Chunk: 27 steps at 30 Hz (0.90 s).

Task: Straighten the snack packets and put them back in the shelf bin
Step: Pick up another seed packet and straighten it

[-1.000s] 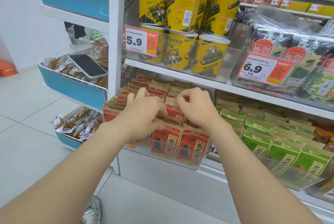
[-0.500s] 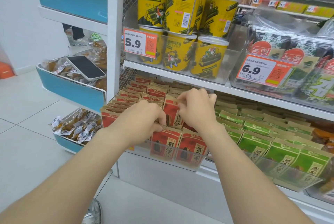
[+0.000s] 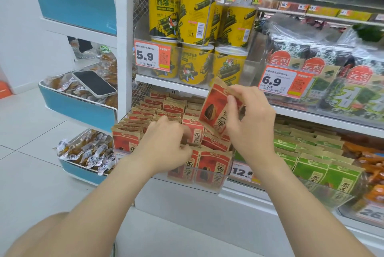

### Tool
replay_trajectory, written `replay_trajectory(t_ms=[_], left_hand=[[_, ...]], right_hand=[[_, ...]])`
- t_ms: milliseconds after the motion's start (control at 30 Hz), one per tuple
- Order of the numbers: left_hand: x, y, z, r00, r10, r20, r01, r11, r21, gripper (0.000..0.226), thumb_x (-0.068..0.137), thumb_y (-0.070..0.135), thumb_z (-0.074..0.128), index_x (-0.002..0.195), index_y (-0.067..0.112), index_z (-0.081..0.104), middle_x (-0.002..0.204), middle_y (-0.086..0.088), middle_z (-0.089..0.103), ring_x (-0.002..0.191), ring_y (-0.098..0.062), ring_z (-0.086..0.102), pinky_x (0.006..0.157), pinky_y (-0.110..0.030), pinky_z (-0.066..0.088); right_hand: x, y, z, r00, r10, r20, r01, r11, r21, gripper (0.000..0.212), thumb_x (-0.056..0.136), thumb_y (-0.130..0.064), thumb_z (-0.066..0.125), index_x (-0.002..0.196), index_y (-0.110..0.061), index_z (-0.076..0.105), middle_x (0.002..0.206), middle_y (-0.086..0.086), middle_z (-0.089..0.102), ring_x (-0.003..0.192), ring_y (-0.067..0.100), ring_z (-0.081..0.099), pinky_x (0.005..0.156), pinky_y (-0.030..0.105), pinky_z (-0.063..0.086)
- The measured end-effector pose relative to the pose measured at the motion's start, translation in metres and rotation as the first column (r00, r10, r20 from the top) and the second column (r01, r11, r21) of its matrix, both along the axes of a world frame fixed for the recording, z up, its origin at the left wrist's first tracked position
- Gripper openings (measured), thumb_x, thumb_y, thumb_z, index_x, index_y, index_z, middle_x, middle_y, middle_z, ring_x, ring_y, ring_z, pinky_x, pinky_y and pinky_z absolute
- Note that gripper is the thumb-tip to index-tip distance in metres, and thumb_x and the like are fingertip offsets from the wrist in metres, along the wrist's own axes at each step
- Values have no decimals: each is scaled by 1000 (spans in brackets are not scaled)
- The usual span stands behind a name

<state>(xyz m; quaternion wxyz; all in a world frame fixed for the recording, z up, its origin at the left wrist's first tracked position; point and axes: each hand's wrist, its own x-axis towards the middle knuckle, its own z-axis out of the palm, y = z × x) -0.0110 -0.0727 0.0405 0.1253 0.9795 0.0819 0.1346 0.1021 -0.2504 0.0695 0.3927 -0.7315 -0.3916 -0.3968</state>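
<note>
Kraft-brown and red, one snack packet [image 3: 216,109] is up in the air, clear of the clear shelf bin [image 3: 209,180] and in front of the white shelf edge. The right hand [image 3: 253,123] pinches it at its right side, thumb across the printed face. The other red packets [image 3: 158,109] stand in the bin in overlapping rows, too many and too hidden to count; three show along the front wall. The left hand [image 3: 166,148] sits among them, fingers curled down between their tops; whether it grips one I cannot tell.

The lifted packet has a plain brown top band, a red face with a dark sunflower seed and large dark characters. Its face is turned to the camera and its long axis runs up and down, the top tipped a little to the right.

Seven yellow tubs [image 3: 195,18] show on the shelf above, stacked two high. Green packets [image 3: 311,171] fill the neighbouring bin. One phone [image 3: 94,83] lies on the blue tray [image 3: 79,109] to the left.
</note>
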Motion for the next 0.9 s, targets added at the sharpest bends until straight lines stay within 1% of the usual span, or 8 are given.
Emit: replay_trajectory(t_ms=[133,267,367,433,567,733,800,900], left_hand=[[1,-13,10,921,147,361,-63,970,-236,28,100,19,57,119,27,76,116,10,74,117,-18,55,104,-45,49],[-3,-44,21,737,111,666,181,918,-353,24,111,27,53,128,21,69,117,13,72,111,-9,66,97,-37,53],[-4,-67,23,714,76,696,288,874,-392,26,116,23,47,135,17,63,113,18,71,102,1,67,84,-14,48],[-2,-73,20,715,121,689,274,858,-435,25,116,22,45,132,15,63,107,18,71,98,2,67,79,-12,46],[5,-72,13,763,229,605,286,720,-633,22,115,28,49,136,35,46,106,7,73,99,-13,74,88,-40,59],[8,-72,13,831,207,516,273,656,-703,16,110,25,54,113,40,60,112,11,67,99,-23,71,90,-57,59],[5,-74,16,835,188,518,312,612,-726,6,105,38,64,110,37,62,113,7,68,95,-26,72,84,-51,60],[-1,-79,21,822,151,549,400,534,-745,29,98,46,71,113,22,63,108,1,69,77,-14,70,68,-26,55]], right_hand=[[-15,-17,4,999,43,-9,-42,993,106,14,106,0,59,118,0,67,109,7,67,100,28,64,85,39,52],[-39,-24,12,988,150,-28,-144,978,151,15,107,-2,59,120,-2,68,111,5,69,101,28,66,87,40,53],[-56,-23,13,940,271,-208,-232,953,193,16,107,-8,63,121,-11,69,104,-5,72,94,13,69,83,33,54],[-59,-21,13,864,351,-361,-252,922,293,19,106,-15,66,124,-20,68,89,-3,72,78,18,67,74,42,56],[-53,-26,16,608,508,-610,-228,848,478,18,111,-20,56,113,-16,74,87,13,77,75,28,69,73,49,59],[-43,-29,13,524,475,-707,-235,878,416,22,109,-20,62,99,-13,80,87,7,81,76,14,72,78,40,61],[-42,-30,11,465,523,-715,-244,852,464,16,107,-20,67,102,-13,81,91,10,82,78,19,74,78,41,65],[-44,-31,12,398,599,-695,-254,800,544,13,103,-18,72,103,-9,81,92,11,82,81,21,75,73,37,66]])
